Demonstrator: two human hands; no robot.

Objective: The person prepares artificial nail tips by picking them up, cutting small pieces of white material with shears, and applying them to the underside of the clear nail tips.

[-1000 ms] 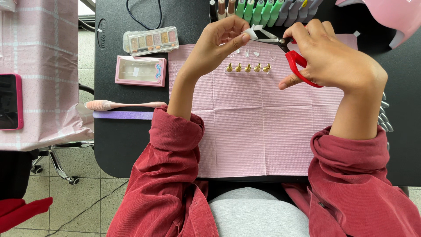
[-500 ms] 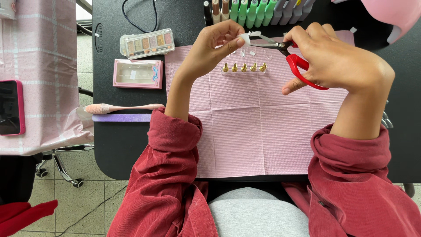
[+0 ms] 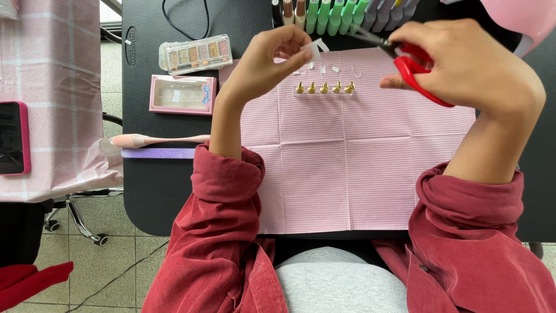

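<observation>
My left hand [image 3: 267, 62] is raised over a pink paper mat [image 3: 347, 156] and pinches a small clear nail tip [image 3: 311, 50] between thumb and fingers. My right hand [image 3: 469, 64] grips red-handled scissors [image 3: 405, 61], their blades pointing left toward the nail tip but apart from it. Below the hands a row of several gold nail stands [image 3: 324, 88] sits on the mat, with small clear cut pieces [image 3: 336, 69] scattered just behind it.
A black table [image 3: 162, 197] carries a pink box [image 3: 182, 94], a clear palette case [image 3: 196, 53], a pink brush [image 3: 156, 139] and a purple file [image 3: 157, 153]. Polish bottles [image 3: 341, 14] line the far edge. A phone [image 3: 13, 138] lies left; a pink lamp [image 3: 521, 20] sits top right.
The scissors have pulled away to the right from the nail tip. My left hand still holds the tip, now slightly lower and apart from the blades.
</observation>
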